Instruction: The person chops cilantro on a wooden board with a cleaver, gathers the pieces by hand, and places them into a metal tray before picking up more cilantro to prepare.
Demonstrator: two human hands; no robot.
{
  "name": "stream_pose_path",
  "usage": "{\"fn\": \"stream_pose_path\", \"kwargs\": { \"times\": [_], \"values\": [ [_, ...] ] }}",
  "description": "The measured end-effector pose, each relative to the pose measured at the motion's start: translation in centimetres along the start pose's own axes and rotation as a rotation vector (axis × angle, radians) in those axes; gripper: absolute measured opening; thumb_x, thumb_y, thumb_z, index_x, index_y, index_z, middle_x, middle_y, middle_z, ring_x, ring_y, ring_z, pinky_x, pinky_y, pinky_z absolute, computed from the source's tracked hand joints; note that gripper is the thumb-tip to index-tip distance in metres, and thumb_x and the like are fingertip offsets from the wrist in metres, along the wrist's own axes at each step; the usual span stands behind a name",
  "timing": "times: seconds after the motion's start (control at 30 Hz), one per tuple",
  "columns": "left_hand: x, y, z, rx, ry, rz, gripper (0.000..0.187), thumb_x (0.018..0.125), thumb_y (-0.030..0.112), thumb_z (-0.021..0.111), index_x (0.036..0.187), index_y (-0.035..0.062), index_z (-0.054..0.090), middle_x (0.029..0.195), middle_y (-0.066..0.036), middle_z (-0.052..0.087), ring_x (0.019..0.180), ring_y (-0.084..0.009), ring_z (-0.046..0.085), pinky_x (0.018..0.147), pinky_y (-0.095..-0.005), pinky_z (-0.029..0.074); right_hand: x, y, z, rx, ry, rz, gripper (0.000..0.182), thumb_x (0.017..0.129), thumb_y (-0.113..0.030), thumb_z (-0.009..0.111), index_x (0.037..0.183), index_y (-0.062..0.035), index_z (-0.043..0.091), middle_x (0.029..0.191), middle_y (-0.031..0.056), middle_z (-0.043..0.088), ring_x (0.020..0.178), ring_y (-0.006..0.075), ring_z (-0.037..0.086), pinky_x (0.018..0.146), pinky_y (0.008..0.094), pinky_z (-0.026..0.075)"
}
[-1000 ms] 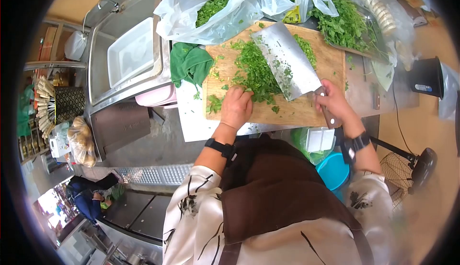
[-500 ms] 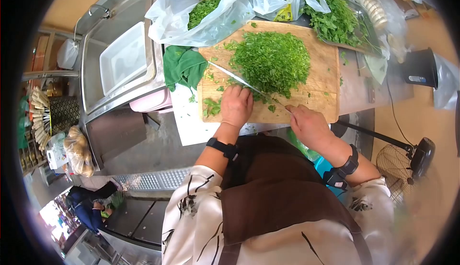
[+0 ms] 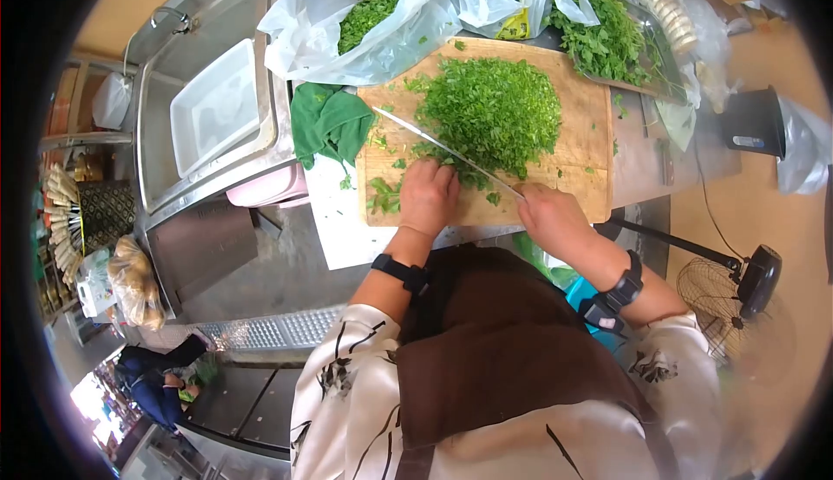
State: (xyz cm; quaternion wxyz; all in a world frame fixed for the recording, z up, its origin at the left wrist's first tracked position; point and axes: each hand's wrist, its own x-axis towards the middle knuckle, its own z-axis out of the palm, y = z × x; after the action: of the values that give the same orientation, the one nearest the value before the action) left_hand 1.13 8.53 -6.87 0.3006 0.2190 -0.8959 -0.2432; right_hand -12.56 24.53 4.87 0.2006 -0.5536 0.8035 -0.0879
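Note:
My right hand (image 3: 553, 218) is closed round the handle of a long narrow knife (image 3: 416, 130). The blade slants up and left across a wooden cutting board (image 3: 590, 124), its tip near the board's left edge. My left hand (image 3: 429, 192) rests on the board at the near side of the blade, fingers curled down over green leafy herbs (image 3: 384, 194) that stick out beside it. Exactly what lies beneath those fingers is hidden. Beyond the blade sits a big heap of finely chopped green herbs (image 3: 495, 107). A few loose bits are scattered around it.
A green cloth (image 3: 328, 124) lies left of the board. Behind it are plastic bags (image 3: 321, 20) of chopped greens and a metal tray (image 3: 664, 81) with whole herbs. A sink holding a white tub (image 3: 217, 107) is at left, a fan (image 3: 720, 293) at right. Another person (image 3: 156, 380) is at lower left.
The knife's blade has turned slightly beside my left hand, and my right hand has shifted a little up and left. My left hand stays almost in place. The view has moved slightly.

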Motion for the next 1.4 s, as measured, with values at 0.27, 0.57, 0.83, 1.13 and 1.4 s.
{"fn": "stream_pose_path", "kwargs": {
  "times": [0.27,0.57,0.83,1.13,1.4],
  "values": [
    [0.3,0.0,-0.2,-0.044,0.041,0.044,0.013,0.073,0.006,0.07,0.085,0.0058,0.066,0.084,-0.012,0.058,0.081,-0.0329,0.057,0.07,-0.042,0.049,0.3,-0.6,1.0,-0.054,-0.066,0.005,0.011,0.085,-0.009,0.051,0.09,0.0005,0.055,0.078,0.0198,0.062,0.072,0.038,0.063,0.062,0.0463,0.051],
    [-0.4,-0.1,-0.3,-0.044,0.037,0.052,0.009,0.074,0.005,0.067,0.082,0.0056,0.063,0.08,-0.012,0.054,0.079,-0.0319,0.055,0.069,-0.0415,0.048,-0.9,-1.3,-1.9,-0.016,-0.027,-0.038,0.011,0.085,-0.008,0.051,0.089,0.0006,0.056,0.078,0.0203,0.063,0.07,0.0374,0.063,0.061,0.0463,0.051],
    [-1.5,-0.1,-0.5,-0.053,0.003,-0.006,0.012,0.074,0.005,0.067,0.085,0.0055,0.064,0.081,-0.012,0.055,0.079,-0.0317,0.055,0.069,-0.0413,0.048,1.0,-0.2,1.1,-0.004,-0.08,-0.007,0.013,0.088,-0.012,0.053,0.093,-0.0003,0.057,0.081,0.0193,0.063,0.071,0.0376,0.063,0.061,0.047,0.05],
    [-1.3,-0.5,-0.2,-0.084,0.058,0.038,0.01,0.074,0.004,0.068,0.083,0.0056,0.064,0.084,-0.012,0.056,0.083,-0.0318,0.056,0.071,-0.0403,0.049,-0.7,-0.5,1.2,-0.079,-0.086,-0.025,0.016,0.088,-0.014,0.054,0.094,0.0001,0.058,0.079,0.0188,0.063,0.07,0.0382,0.063,0.063,0.0463,0.051],
    [-1.6,-0.3,-1.3,-0.018,0.028,0.062,0.01,0.074,0.004,0.068,0.082,0.0052,0.064,0.086,-0.012,0.057,0.089,-0.0333,0.055,0.078,-0.0415,0.048,-0.4,-0.8,0.1,-0.015,0.008,-0.062,0.012,0.085,-0.011,0.053,0.088,0.0001,0.057,0.077,0.0191,0.064,0.07,0.0381,0.064,0.062,0.0469,0.051]
  ]
}}
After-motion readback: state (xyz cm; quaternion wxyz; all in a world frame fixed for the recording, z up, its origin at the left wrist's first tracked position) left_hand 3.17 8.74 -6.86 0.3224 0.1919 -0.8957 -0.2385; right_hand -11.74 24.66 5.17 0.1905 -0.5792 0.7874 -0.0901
